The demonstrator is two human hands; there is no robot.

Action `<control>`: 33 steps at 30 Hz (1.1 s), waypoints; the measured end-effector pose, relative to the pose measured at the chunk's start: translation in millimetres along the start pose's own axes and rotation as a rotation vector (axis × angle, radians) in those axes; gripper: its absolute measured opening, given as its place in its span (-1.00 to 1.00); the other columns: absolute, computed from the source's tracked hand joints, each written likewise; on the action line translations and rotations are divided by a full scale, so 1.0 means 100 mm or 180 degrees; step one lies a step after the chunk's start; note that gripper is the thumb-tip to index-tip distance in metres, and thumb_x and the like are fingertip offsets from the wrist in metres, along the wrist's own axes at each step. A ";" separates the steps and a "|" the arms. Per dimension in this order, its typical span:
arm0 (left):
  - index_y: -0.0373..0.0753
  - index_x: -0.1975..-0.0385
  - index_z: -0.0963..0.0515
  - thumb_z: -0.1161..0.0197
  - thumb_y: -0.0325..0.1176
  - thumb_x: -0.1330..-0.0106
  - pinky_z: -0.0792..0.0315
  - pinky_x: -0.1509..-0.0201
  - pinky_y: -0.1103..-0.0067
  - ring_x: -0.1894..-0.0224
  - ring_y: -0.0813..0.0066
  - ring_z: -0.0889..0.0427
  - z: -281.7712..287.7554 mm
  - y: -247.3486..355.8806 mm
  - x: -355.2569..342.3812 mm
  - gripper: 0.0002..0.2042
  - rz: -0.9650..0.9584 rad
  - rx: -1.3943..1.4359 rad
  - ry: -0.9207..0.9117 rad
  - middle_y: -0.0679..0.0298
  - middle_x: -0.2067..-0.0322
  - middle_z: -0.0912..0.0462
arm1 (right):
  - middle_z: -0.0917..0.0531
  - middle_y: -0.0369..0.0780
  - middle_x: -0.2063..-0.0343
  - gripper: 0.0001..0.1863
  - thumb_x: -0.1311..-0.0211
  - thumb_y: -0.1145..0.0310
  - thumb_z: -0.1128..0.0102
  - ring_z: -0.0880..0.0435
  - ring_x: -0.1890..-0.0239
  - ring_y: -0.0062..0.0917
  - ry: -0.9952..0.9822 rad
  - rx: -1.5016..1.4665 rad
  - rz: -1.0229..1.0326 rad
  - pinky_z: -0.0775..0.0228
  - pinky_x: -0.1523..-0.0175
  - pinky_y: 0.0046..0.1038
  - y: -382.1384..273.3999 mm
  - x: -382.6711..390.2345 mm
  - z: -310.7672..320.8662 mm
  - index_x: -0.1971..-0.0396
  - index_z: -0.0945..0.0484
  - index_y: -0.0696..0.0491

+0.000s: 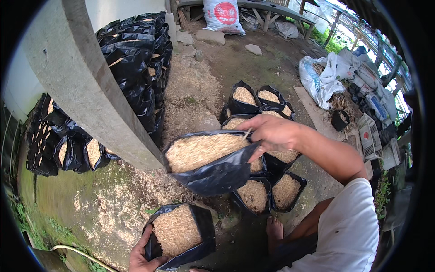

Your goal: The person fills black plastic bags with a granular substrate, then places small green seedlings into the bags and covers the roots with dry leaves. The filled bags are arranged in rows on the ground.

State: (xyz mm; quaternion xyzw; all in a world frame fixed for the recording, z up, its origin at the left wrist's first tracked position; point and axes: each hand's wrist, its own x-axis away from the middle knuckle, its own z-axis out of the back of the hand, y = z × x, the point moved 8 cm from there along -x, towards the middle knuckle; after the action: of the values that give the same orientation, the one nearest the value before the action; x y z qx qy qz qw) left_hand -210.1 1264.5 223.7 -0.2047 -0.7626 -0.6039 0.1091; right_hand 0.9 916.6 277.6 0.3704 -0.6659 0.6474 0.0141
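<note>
Gripped by its rim, a black plastic planting bag (213, 177) hangs tilted from my right hand (274, 131), whose fingers are closed on the plastic. Pale husks, slightly blurred, fill it to near the top. Its far-left edge lies close to the foot of the concrete post (90, 81); whether they touch I cannot tell. Lower down, my left hand (146, 256) is closed on the near-left edge of a second black planting bag (207, 229), also filled with husks (176, 230). The hand's lower part runs out of the picture.
Several husk-filled bags (258, 192) stand grouped behind and beside my right forearm. Rows of more black bags (131, 68) line the wall at left. Spilled husks (113, 204) cover the ground. Sacks (319, 81), a plastic crate (369, 136) and a hose (84, 257) lie around.
</note>
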 end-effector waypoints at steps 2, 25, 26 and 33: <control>-0.44 -0.54 -0.04 -0.17 -0.71 -0.21 -0.16 -0.56 0.37 -0.48 0.18 -0.32 -0.45 0.11 -0.39 -0.18 -0.0081 -0.0193 -0.0380 -0.09 -0.44 -0.32 | -0.59 0.09 -0.15 -0.46 -0.30 0.75 0.17 -0.70 -0.13 -0.17 0.0780 -0.0038 0.0220 -0.73 -0.15 -0.07 -0.12 0.47 0.76 -0.31 -0.29 0.45; -0.24 -0.21 -0.57 -0.34 -0.31 -0.35 -0.74 0.18 0.46 0.19 0.21 -0.76 -1.15 -0.07 -1.78 -0.57 -0.2383 -0.2857 -0.0764 0.00 -0.10 -0.65 | -0.62 -0.16 0.08 -0.79 -0.18 0.62 -0.35 -0.60 0.01 -0.51 0.3118 0.1591 0.0651 -0.48 -0.05 -0.46 0.83 0.51 2.79 0.18 -0.61 0.19; -0.26 -0.11 -0.61 -0.33 -0.38 -0.31 -0.72 0.27 0.53 0.30 0.32 -0.72 -0.77 0.08 -1.64 -0.64 -0.3139 -0.2882 -0.0324 0.04 0.01 -0.70 | -0.62 -0.09 -0.10 -0.65 -0.15 0.61 -0.37 -0.59 -0.18 -0.38 0.2819 0.2046 0.1474 -0.40 -0.30 -0.33 0.65 0.56 2.58 0.02 -0.60 0.17; 0.22 -0.54 -0.26 -0.38 -0.26 -0.30 -0.29 -0.47 0.14 -0.46 -0.20 -0.25 3.26 1.21 -1.41 -0.24 -0.1181 -0.2634 0.4430 -0.25 -0.44 -0.08 | -0.62 -0.32 0.20 -0.70 -0.26 0.57 -0.32 -0.54 0.24 -0.72 0.2880 0.2320 0.0722 -0.41 0.11 -0.58 0.67 1.33 2.55 0.01 -0.56 0.14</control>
State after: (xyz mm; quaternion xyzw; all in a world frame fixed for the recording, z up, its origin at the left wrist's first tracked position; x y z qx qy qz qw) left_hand -4.5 1577.0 190.7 0.3211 -0.2585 -0.8324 0.3704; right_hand -11.9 623.2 245.7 -0.0350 -0.3639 0.9255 0.0993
